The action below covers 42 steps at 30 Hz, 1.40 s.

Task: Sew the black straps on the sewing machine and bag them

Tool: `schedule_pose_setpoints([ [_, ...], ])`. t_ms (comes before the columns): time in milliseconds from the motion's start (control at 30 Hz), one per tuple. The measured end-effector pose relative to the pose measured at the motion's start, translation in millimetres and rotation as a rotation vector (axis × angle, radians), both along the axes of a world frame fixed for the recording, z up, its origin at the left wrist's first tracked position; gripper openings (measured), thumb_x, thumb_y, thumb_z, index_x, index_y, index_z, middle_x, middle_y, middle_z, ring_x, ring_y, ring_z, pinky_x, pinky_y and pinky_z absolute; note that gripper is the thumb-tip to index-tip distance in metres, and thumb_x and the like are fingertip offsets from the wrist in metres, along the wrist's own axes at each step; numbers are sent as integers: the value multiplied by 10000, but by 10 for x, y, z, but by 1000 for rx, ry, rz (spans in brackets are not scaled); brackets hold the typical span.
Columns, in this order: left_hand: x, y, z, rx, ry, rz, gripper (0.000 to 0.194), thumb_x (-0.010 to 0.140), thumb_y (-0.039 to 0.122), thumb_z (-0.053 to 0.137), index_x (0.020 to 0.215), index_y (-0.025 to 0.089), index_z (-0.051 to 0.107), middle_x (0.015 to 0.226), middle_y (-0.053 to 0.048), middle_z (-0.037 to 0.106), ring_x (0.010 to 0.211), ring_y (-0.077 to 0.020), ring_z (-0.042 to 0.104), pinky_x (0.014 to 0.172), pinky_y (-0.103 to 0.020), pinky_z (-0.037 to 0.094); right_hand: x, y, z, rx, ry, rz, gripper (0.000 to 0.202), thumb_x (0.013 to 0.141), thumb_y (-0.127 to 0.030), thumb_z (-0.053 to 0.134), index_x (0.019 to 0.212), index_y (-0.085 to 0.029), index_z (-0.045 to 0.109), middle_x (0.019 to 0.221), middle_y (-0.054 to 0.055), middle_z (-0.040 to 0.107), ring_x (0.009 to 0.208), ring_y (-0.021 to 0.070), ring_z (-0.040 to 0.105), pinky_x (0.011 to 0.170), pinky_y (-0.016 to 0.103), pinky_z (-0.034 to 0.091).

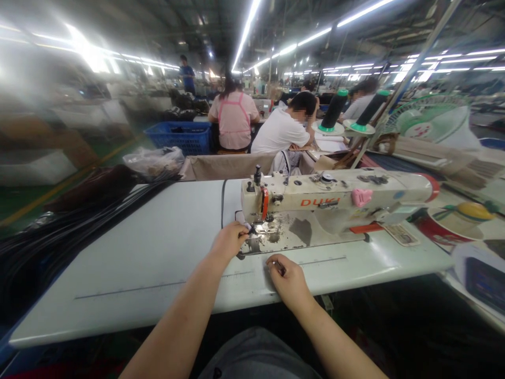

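Observation:
A white sewing machine (339,197) with orange lettering stands on a pale table (169,237). My left hand (231,242) is at the left end of its bed, beside the presser foot and the metal needle plate (265,228). Its thumb and fingertips are pinched together; a small dark bit shows near them, too small to name. In front of the bed, over the table's front part, my right hand (288,279) is curled with thumb and fingers together. Whatever it may hold is hidden. A thin dark strip (223,202) lies on the table left of the machine head.
Long black strips (90,210) hang over the table's left side. Two black thread cones (333,110) stand behind the machine. A blue crate (179,136), a green fan (428,118) and several seated co-workers are beyond. At right is a red-and-white tub (450,226).

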<state>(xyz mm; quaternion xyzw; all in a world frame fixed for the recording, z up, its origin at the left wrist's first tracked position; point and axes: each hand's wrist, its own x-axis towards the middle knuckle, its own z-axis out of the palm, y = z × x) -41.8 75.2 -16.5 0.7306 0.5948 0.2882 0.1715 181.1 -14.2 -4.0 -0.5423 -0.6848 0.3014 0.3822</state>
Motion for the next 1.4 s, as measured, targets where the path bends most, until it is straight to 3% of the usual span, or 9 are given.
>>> schedule_pose_setpoints([
  [300,167,-113,78,-92,-29,81,116,833,122,743,920,197,759,973,-27,703,849,-160,704,810,-291,580,-16,-10,43,-20,8,4,227,863,-309,505,815,-212,705,594,-21,596,540,154,510,591,266,424],
  [467,441,-280,87,-174,-3,156,163,849,210,739,1007,170,744,1104,-94,692,882,-177,718,853,-290,581,-14,-20,40,-47,25,15,205,867,-287,512,830,-214,700,617,-19,606,560,155,523,597,262,413],
  [600,563,-372,224,-223,43,179,242,881,294,685,1066,144,731,1148,-139,673,943,-221,720,902,-316,559,-1,-23,30,-43,29,34,185,869,-268,522,841,-215,697,639,-18,616,579,154,528,609,259,408],
  [800,641,-489,455,-369,197,141,323,910,311,587,1164,135,684,1218,-166,648,1057,-263,703,953,-327,521,18,-34,47,-20,47,65,172,864,-228,520,823,-222,687,647,-20,607,594,151,521,611,252,399],
  [1000,638,-637,421,-423,212,55,340,936,251,536,1240,134,632,1274,-160,624,1054,-239,709,928,-303,531,41,-57,65,-28,84,100,176,880,-236,520,826,-217,686,620,-32,557,588,144,498,600,248,386],
  [1100,597,-704,409,-435,244,12,409,935,183,524,1342,166,573,1366,-155,590,1061,-217,711,924,-290,531,80,-86,64,-37,101,123,180,901,-263,531,847,-213,695,609,-38,529,579,138,475,600,247,383],
  [1233,569,-758,457,-405,315,-57,551,889,182,630,1423,136,503,1399,-174,565,1154,-257,682,978,-321,518,197,-184,66,-94,155,181,212,927,-349,557,884,-210,711,619,-38,510,579,134,451,599,250,386],
  [1400,583,-784,540,-278,405,-17,342,913,311,685,1215,162,628,1275,-132,594,1109,-272,675,959,-361,525,535,-400,-26,-177,207,144,377,942,-547,582,875,-206,728,657,-13,532,617,148,470,606,262,411],
])
